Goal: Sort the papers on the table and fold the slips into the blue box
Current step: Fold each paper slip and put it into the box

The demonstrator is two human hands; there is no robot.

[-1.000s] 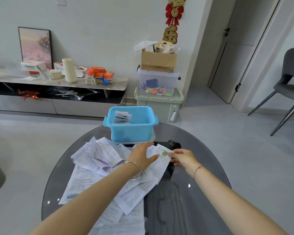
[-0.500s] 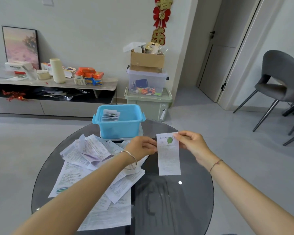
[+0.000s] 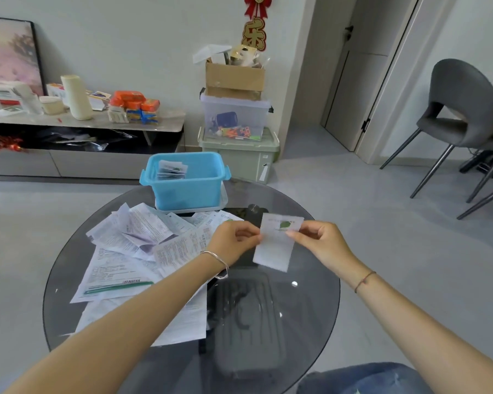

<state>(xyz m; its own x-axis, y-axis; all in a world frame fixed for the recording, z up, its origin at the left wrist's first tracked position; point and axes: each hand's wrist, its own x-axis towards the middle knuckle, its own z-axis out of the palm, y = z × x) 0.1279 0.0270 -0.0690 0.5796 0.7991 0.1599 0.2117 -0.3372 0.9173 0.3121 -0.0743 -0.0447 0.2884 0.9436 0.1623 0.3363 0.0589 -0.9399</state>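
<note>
A white slip [image 3: 276,245] with a green leaf mark hangs above the round glass table [image 3: 310,297], bent over on itself near its top. My left hand [image 3: 234,240] pinches its left edge and my right hand [image 3: 319,243] pinches its right edge. A pile of printed papers and receipts [image 3: 131,251] lies on the table's left half, partly under my left forearm. The blue box [image 3: 187,180] stands at the table's far edge on a white lid, with several folded slips [image 3: 171,169] inside its left end.
A low cabinet [image 3: 83,137] with bottles and packets runs along the wall at left. Stacked storage bins and a cardboard box [image 3: 235,109] stand behind the table. A grey chair [image 3: 464,109] is at right by the door. My blue-jeaned knee [image 3: 362,379] shows at bottom right.
The slip has been lifted off the pile and held up between both hands. It hung full length half a second ago; now it looks shorter, bent over near the top.
</note>
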